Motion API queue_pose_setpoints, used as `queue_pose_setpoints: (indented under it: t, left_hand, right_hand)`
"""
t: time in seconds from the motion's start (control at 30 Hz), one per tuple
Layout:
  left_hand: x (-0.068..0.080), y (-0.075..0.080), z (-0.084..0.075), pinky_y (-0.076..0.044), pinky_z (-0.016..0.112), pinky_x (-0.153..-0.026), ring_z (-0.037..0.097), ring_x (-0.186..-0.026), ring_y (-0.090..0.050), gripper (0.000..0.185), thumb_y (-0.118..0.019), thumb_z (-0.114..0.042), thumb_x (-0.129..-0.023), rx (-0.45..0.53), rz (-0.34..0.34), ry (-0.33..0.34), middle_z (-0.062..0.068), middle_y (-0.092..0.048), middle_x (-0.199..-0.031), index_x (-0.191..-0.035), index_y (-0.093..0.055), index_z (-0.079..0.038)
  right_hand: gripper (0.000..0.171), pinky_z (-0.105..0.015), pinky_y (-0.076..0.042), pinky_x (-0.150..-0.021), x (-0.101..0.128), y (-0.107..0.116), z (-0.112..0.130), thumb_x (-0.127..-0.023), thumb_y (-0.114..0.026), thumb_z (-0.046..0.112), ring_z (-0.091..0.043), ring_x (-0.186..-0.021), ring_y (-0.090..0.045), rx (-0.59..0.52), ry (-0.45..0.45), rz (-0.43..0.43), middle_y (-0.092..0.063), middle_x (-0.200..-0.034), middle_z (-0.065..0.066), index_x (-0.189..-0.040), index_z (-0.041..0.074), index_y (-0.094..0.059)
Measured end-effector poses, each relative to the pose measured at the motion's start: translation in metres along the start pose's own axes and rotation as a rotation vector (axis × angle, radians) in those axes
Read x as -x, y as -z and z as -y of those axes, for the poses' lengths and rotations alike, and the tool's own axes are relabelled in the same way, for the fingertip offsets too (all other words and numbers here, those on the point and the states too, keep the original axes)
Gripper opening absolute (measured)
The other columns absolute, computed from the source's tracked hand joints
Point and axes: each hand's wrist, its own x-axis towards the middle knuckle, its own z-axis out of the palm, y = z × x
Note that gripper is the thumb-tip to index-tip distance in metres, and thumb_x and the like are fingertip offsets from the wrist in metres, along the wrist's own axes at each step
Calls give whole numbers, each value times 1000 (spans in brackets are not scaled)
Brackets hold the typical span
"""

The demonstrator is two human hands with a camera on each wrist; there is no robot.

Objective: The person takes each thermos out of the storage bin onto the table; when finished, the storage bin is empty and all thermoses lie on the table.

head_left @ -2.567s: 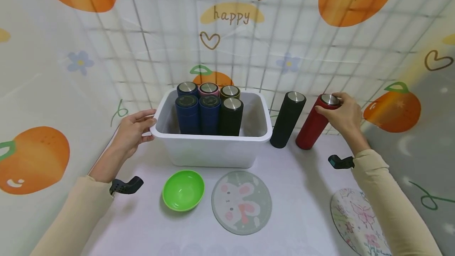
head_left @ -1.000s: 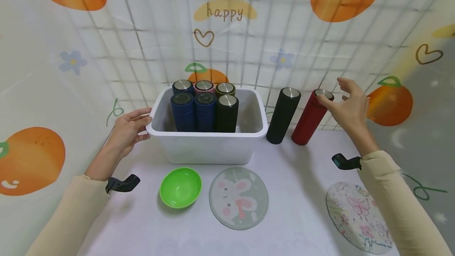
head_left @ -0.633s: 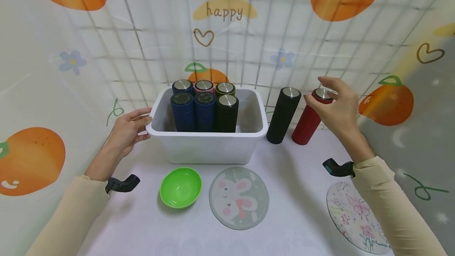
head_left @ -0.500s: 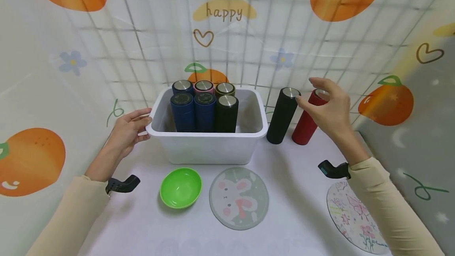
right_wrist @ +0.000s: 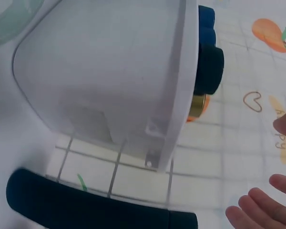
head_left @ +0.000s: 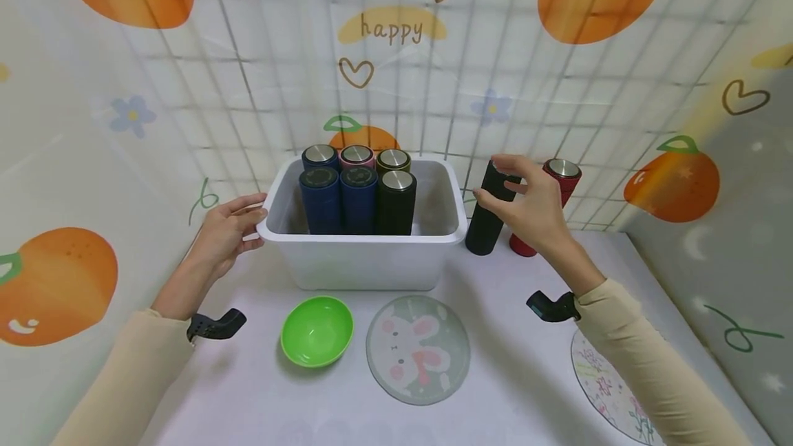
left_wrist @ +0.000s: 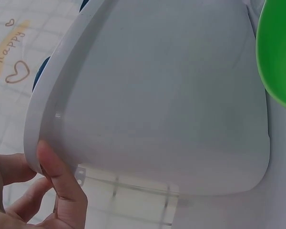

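Note:
My left hand (head_left: 226, 232) pinches the left rim of a white plastic tub (head_left: 365, 263); the left wrist view shows the thumb (left_wrist: 62, 174) against the rim's outer side. Several metal-topped and dark-topped insulated bottles stand upright in the tub, blue ones (head_left: 319, 204) and a black one (head_left: 396, 208) in front. To the tub's right, a tall black insulated bottle (head_left: 484, 229) stands on the table, with a red one (head_left: 566, 188) beside it. My right hand (head_left: 526, 205) is at the black bottle's top, thumb and fingers spread wide; in the right wrist view a gap separates them from its end.
In front of the tub sit a green bowl (head_left: 317, 332) and a round rabbit mat (head_left: 418, 349). A round floral mat (head_left: 604, 384) lies at the right, partly under the right sleeve. A printed curtain over a wire grid (head_left: 427, 88) rises behind the tub.
My right hand has let go of the red bottle and moved left to the top of the black bottle. The left hand stays on the tub's rim.

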Motion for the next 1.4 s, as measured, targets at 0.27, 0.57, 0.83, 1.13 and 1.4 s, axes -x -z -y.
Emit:
queue_pose_setpoints:
  t: [0.27,0.57,0.83,1.13,1.4]
  left_hand:
    - [1,-1,-1,-56,24,-60,12,-77,-65,52,-65,-13,-99,-9,-5,-2,2,-65,-112,-145,-45,2]
    - [4,-2,-2,-56,23,-60,12,-76,-66,52,-65,-13,-98,0,-3,-12,2,-66,-111,-144,-45,2]
    - [2,-5,0,-56,24,-60,12,-77,-66,53,-65,-12,-98,10,6,-10,2,-65,-111,-145,-44,3]
    - [5,0,1,-56,24,-59,12,-76,-65,54,-65,-13,-99,-2,-1,-19,0,-66,-110,-145,-43,3]
    - [3,-1,3,-56,24,-59,12,-76,-66,54,-66,-14,-98,16,13,-23,0,-67,-109,-144,-44,2]
  right_hand:
    - [52,-47,-54,-89,5,-21,0,-80,-85,16,-28,-113,-62,-56,0,44,-65,-124,-7,-126,5,-64]
    - [54,-44,-55,-89,4,-40,2,-80,-85,18,-24,-114,-62,-109,-15,81,-65,-126,-6,-128,6,-63]
    - [53,-43,-56,-86,3,-58,5,-81,-85,21,-25,-111,-63,-125,-52,99,-67,-120,-8,-127,7,-64]
    - [54,-45,-55,-89,1,-75,11,-83,-84,24,-26,-114,-61,-158,-105,157,-64,-124,-10,-130,8,-61]
    - [61,-43,-53,-93,-4,-87,19,-82,-83,30,-24,-117,-58,-132,-144,230,-62,-130,-10,-134,9,-59]
